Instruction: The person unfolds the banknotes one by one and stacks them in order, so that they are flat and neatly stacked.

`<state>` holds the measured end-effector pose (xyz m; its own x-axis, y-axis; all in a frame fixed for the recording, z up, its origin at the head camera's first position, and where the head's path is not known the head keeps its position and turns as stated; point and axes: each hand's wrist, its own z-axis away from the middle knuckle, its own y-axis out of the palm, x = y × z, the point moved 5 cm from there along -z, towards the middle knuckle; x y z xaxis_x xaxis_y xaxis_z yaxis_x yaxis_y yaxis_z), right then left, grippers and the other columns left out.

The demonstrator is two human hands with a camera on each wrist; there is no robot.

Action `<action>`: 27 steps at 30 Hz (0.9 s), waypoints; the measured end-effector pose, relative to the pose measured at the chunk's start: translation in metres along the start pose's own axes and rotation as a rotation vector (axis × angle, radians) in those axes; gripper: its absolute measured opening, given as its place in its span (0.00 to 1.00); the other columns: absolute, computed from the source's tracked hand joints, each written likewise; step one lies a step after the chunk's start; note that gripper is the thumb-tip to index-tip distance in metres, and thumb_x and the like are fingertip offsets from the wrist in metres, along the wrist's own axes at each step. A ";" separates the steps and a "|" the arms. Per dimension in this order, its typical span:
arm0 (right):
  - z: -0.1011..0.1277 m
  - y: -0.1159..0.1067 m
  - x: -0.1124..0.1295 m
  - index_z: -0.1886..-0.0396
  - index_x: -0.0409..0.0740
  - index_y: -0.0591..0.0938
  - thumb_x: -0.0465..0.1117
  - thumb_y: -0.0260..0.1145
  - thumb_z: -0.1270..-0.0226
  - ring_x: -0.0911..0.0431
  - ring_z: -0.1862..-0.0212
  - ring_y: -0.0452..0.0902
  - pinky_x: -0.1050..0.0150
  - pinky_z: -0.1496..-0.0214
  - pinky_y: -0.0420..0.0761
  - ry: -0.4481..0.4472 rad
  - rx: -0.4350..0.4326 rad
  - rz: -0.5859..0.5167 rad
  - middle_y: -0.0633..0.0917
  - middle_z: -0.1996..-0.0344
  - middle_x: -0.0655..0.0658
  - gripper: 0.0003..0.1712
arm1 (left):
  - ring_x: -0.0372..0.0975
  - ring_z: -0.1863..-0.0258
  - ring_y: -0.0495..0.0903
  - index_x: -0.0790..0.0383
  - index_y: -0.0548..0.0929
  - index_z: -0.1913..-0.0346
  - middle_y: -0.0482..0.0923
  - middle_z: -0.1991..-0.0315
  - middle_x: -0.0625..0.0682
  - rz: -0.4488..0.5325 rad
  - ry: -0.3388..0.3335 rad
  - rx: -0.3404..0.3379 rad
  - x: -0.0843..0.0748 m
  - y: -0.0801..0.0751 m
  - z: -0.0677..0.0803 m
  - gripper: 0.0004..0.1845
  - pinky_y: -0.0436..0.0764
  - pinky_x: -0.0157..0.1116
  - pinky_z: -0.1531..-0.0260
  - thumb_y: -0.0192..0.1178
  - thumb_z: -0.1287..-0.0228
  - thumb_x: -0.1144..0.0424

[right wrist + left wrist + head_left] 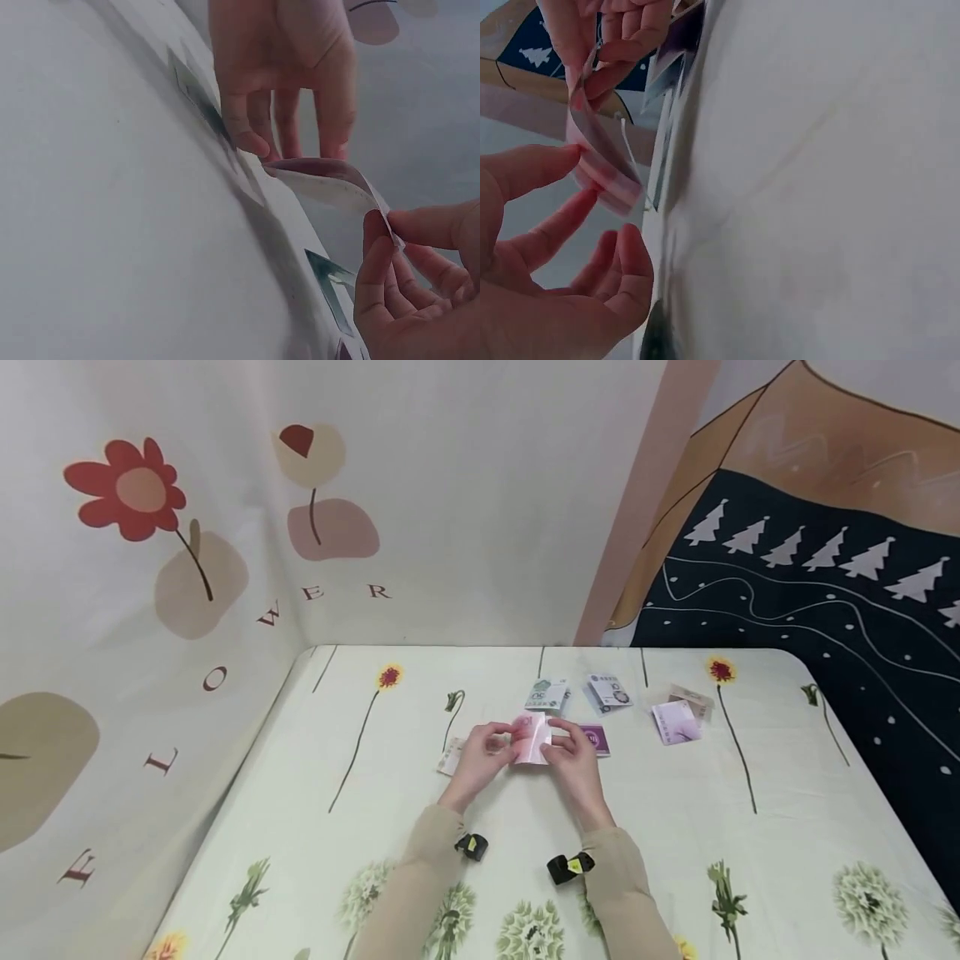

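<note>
I'm watching the left hand (pixel 481 758) pinching one edge of a pink banknote (pixel 531 740) while the right hand (pixel 581 770) is pinching the other, on the near side of the green banknote (pixel 547 694). A purple banknote (pixel 598 741) is lying right of the green banknote, a lilac banknote (pixel 677 723) farther right.

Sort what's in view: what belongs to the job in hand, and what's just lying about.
In the job:
pink note
left hand and right hand, both holding it

Lying about, though perhaps used in the same job:
green note
grey note
lilac note
brown note
purple note
pale note
</note>
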<state>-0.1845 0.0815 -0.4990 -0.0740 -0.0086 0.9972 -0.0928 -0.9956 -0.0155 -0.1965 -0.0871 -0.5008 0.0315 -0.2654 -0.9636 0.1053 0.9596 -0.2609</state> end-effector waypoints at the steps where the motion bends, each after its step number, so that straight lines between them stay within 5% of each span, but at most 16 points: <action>1: 0.001 -0.001 -0.001 0.41 0.37 0.75 0.25 0.63 0.40 0.47 0.57 0.81 0.69 0.58 0.79 0.003 -0.002 0.004 0.83 0.58 0.31 0.26 | 0.48 0.55 0.77 0.64 0.80 0.48 0.73 0.49 0.60 -0.012 0.013 0.009 -0.003 0.002 0.001 0.17 0.80 0.38 0.59 0.66 0.42 0.68; 14: 0.012 -0.002 0.008 0.39 0.38 0.73 0.30 0.67 0.37 0.57 0.59 0.80 0.60 0.55 0.82 0.035 0.081 -0.080 0.81 0.54 0.34 0.26 | 0.53 0.51 0.80 0.69 0.68 0.36 0.76 0.48 0.66 0.187 -0.001 0.195 -0.018 0.019 0.011 0.26 0.83 0.42 0.58 0.60 0.35 0.68; 18: 0.014 -0.003 0.009 0.39 0.38 0.73 0.30 0.66 0.36 0.56 0.58 0.81 0.61 0.55 0.82 0.044 0.124 -0.088 0.80 0.54 0.34 0.25 | 0.52 0.56 0.82 0.68 0.64 0.34 0.77 0.50 0.66 0.261 -0.028 0.202 -0.018 0.021 0.010 0.26 0.83 0.44 0.58 0.58 0.32 0.68; 27: 0.017 -0.007 0.002 0.38 0.42 0.73 0.30 0.68 0.39 0.51 0.55 0.80 0.64 0.56 0.81 0.066 0.197 -0.050 0.81 0.52 0.36 0.28 | 0.47 0.61 0.84 0.67 0.67 0.36 0.80 0.56 0.63 0.264 -0.072 0.182 -0.018 0.025 0.006 0.24 0.84 0.41 0.59 0.57 0.34 0.70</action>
<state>-0.1674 0.0869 -0.4961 -0.1392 0.0408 0.9894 0.0977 -0.9937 0.0547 -0.1887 -0.0590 -0.4895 0.1507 -0.0223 -0.9883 0.2602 0.9654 0.0179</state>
